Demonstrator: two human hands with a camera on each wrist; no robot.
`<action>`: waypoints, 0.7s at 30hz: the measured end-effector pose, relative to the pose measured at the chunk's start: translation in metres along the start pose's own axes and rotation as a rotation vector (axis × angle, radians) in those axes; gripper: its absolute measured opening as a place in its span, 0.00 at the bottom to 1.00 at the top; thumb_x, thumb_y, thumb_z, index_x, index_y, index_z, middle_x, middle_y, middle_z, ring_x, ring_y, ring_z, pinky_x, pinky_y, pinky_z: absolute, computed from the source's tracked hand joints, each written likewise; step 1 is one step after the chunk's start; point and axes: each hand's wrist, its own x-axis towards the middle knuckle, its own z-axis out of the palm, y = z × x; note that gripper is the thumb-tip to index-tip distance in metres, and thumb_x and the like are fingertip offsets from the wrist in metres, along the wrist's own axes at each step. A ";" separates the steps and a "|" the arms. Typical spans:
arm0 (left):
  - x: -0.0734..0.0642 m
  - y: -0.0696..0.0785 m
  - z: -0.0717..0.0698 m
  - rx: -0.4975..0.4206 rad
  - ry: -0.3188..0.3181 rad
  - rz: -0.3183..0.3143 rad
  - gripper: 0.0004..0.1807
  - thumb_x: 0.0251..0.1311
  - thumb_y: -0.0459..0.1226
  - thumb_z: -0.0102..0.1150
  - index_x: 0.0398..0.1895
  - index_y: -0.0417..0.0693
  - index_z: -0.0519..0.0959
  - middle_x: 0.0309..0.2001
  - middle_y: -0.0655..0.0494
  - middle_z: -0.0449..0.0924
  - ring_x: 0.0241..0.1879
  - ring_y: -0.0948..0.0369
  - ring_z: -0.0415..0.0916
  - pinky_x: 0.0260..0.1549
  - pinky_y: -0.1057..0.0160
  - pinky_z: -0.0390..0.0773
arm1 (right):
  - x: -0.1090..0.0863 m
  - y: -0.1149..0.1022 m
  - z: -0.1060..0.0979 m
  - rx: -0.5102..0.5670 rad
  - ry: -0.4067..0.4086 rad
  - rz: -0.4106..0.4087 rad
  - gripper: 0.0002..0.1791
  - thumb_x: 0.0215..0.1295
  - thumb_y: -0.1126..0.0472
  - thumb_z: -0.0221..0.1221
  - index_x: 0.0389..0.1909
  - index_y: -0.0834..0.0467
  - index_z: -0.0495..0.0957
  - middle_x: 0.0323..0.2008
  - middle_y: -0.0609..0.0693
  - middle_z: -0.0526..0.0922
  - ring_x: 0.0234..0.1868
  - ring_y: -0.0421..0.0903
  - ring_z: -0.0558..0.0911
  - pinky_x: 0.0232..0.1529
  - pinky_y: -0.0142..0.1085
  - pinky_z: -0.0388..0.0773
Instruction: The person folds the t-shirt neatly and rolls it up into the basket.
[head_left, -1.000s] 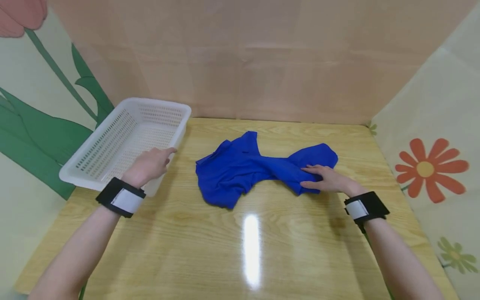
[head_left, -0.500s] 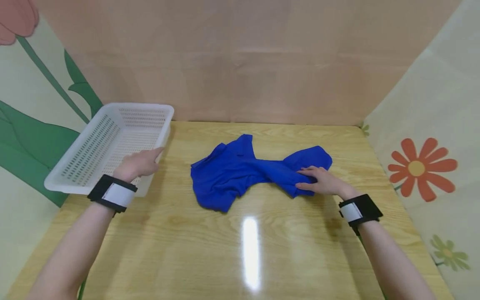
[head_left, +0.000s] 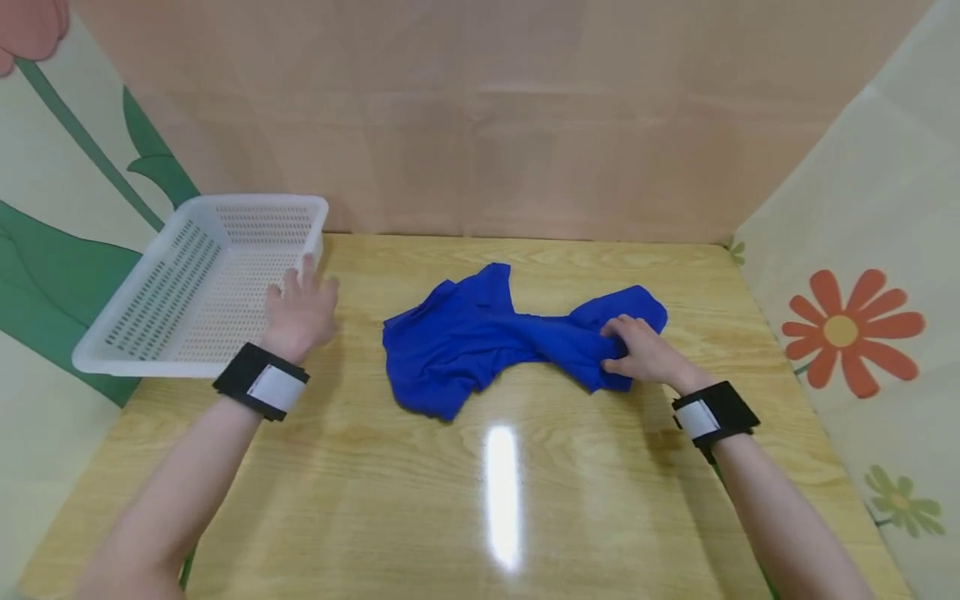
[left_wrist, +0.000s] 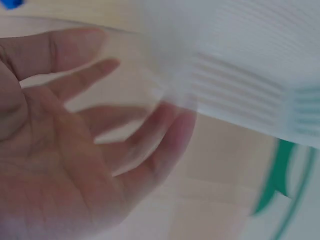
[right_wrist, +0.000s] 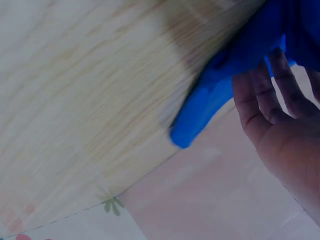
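A crumpled blue garment (head_left: 457,342) lies across the middle of the table, narrowed and twisted toward its right part. My right hand (head_left: 645,350) is at that right part, its fingers bent into the cloth and the thumb on the near side, pinching it. In the right wrist view, fingertips (right_wrist: 260,82) meet the blue fabric (right_wrist: 200,107), and the thumb is mostly out of frame. At the left, my left hand (head_left: 300,312) is raised with fingers spread, beside the right wall of a white plastic basket (head_left: 112,333). It holds nothing, its fingertips overlapping the basket's edge (left_wrist: 235,95) in the left wrist view.
The wooden table (head_left: 390,500) meets a pinkish-beige backdrop (head_left: 480,150) at the far edge. Flower-printed panels (head_left: 855,208) stand at both sides. Each wrist wears a black strap (head_left: 262,381).
The basket has shifted left, away from the garment. My left hand has come off its rim and spread its fingers. My right fingers have bent further into the cloth.
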 end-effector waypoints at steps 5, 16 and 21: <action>0.012 0.046 0.022 -0.124 -0.055 0.199 0.38 0.70 0.54 0.54 0.77 0.46 0.60 0.74 0.36 0.60 0.72 0.35 0.56 0.69 0.34 0.60 | 0.004 -0.011 -0.007 -0.001 0.067 -0.053 0.15 0.54 0.68 0.69 0.41 0.66 0.77 0.39 0.60 0.80 0.43 0.57 0.77 0.47 0.52 0.74; 0.046 0.050 0.070 -0.396 -0.044 0.133 0.34 0.68 0.46 0.60 0.72 0.41 0.65 0.65 0.35 0.71 0.64 0.38 0.68 0.59 0.39 0.73 | 0.008 -0.031 -0.028 0.247 0.239 -0.224 0.17 0.49 0.81 0.64 0.34 0.58 0.77 0.35 0.49 0.77 0.40 0.41 0.71 0.41 0.29 0.67; 0.050 0.044 0.074 -0.448 0.059 0.190 0.13 0.69 0.38 0.56 0.50 0.38 0.80 0.47 0.39 0.80 0.48 0.44 0.77 0.49 0.47 0.77 | 0.010 -0.036 -0.035 0.376 0.274 -0.174 0.15 0.57 0.78 0.61 0.43 0.59 0.81 0.45 0.54 0.82 0.48 0.34 0.74 0.50 0.25 0.68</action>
